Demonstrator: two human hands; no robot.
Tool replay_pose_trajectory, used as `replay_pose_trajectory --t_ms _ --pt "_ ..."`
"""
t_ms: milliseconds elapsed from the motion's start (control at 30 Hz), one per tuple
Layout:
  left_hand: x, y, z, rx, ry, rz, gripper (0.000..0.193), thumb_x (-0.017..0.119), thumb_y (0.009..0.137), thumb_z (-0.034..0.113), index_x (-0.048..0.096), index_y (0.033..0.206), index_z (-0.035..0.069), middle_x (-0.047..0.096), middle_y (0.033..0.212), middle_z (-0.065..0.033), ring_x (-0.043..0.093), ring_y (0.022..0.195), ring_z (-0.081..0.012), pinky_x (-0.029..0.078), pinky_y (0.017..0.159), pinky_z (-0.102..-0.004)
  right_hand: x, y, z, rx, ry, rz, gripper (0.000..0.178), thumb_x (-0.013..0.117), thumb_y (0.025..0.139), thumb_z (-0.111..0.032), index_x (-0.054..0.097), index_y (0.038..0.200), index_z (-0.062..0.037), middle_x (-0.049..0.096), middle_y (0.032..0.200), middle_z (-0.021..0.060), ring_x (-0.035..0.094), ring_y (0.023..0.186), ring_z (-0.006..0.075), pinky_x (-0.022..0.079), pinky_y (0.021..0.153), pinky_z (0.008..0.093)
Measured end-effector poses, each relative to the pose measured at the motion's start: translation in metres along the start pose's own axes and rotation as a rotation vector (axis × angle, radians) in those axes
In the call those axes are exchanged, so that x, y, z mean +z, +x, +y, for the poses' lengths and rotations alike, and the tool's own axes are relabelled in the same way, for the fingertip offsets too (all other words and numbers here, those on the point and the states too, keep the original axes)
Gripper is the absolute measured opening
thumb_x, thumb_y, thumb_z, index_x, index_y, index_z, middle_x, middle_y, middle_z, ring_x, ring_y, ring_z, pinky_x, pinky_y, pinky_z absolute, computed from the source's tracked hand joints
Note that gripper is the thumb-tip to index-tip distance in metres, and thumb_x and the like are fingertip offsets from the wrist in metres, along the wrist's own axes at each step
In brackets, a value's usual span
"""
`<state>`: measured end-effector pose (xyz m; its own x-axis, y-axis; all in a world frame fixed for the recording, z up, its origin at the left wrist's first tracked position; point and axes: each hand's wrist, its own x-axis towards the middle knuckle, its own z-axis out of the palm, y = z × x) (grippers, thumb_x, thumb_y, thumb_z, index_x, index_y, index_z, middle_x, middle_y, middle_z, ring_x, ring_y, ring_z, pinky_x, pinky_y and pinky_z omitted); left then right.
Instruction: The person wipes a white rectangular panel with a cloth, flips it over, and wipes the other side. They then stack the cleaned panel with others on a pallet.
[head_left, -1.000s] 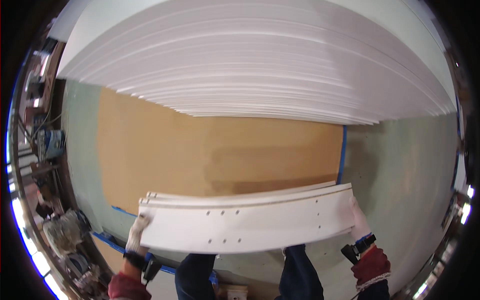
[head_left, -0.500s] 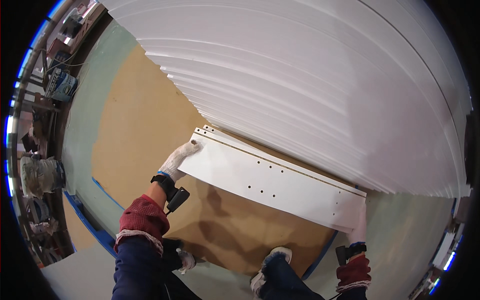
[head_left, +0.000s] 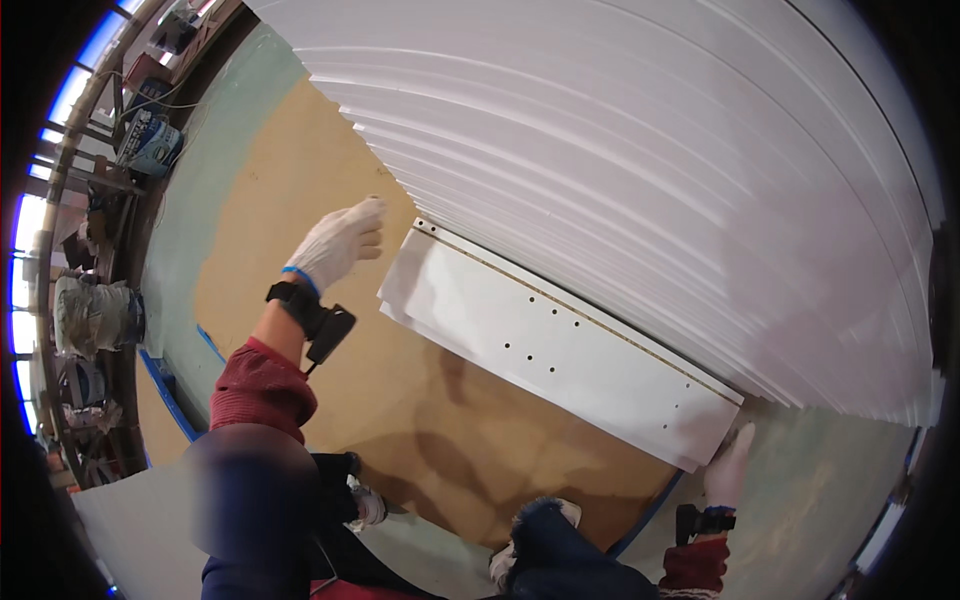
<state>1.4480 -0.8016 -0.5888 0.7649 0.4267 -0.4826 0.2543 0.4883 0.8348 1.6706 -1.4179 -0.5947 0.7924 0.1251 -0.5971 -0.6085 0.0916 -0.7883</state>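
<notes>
A long white panel with drilled holes and a brown groove along its far edge lies on top of another white panel, whose edge peeks out along the near left side. My left hand, in a white knit glove, is off the panel's left end. Its fingers are loosely bent and apart, with nothing in them. At the panel's right end is my gloved right hand, fingers stretched along the short edge; whether it touches the edge I cannot tell. Black devices are strapped round both wrists.
A tall stack of white panels rises just beyond the panel. Brown sheeting covers part of the green floor. My shoes stand on the near side. Along the left are shelves, a blue-and-white bucket and a wrapped bundle.
The top panel has shifted away from me against the stack, lining up over the lower one. My left hand has let go and lifted left; my right hand has loosened at the right end.
</notes>
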Motion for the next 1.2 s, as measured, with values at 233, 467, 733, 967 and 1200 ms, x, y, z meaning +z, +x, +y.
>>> replay_pose_trajectory --t_ms 233,467,733,967,1200 --pt "0.055 -0.057 -0.034 -0.483 0.174 0.081 0.057 0.044 0.096 0.052 0.049 0.123 0.002 0.058 0.108 -0.0166 0.060 0.085 -0.0324 0.052 0.079 -0.0477 -0.021 0.001 -0.012 -0.301 -0.328 0.305 0.049 0.040 0.101 -0.039 0.055 0.124 0.0020 0.061 0.116 0.0145 0.057 0.108 0.0231 0.042 0.095 0.0364" --pt "0.092 -0.049 -0.106 -0.199 -0.434 0.344 0.072 0.051 0.091 0.054 0.027 0.144 0.012 0.031 0.145 -0.0210 0.038 0.128 -0.0430 0.038 0.099 -0.0620 -0.094 -0.054 -0.128 -0.291 -0.457 0.321 0.055 0.042 0.099 -0.044 0.052 0.124 0.0035 0.061 0.114 0.0155 0.060 0.102 0.0239 0.048 0.087 0.0368" --pt "0.122 -0.046 -0.104 -0.069 -0.449 0.538 0.068 0.057 0.087 0.053 0.034 0.140 0.016 0.033 0.143 -0.0187 0.036 0.129 -0.0412 0.033 0.098 -0.0667 -0.010 -0.056 0.057 0.271 0.321 -0.017 0.085 0.041 0.089 -0.068 0.033 0.141 -0.0016 0.042 0.137 0.0220 0.044 0.123 0.0391 0.042 0.098 0.0526" --pt "0.132 -0.035 -0.086 -0.089 -0.583 0.496 0.064 0.059 0.087 0.051 0.044 0.133 0.010 0.044 0.136 -0.0161 0.041 0.127 -0.0363 0.035 0.103 -0.0563 0.021 -0.001 0.007 0.420 0.757 0.195 0.073 0.046 0.089 -0.064 0.042 0.137 -0.0096 0.039 0.143 0.0174 0.038 0.129 0.0403 0.028 0.105 0.0601" --pt "0.056 -0.049 -0.091 -0.337 -0.101 0.416 0.073 0.061 0.085 0.055 0.039 0.138 0.011 0.053 0.124 -0.0129 0.053 0.114 -0.0297 0.050 0.088 -0.0467 -0.014 -0.003 -0.004 0.426 -0.117 -0.062 0.071 0.048 0.089 -0.062 0.050 0.129 -0.0034 0.054 0.126 0.0171 0.055 0.106 0.0298 0.048 0.087 0.0449"
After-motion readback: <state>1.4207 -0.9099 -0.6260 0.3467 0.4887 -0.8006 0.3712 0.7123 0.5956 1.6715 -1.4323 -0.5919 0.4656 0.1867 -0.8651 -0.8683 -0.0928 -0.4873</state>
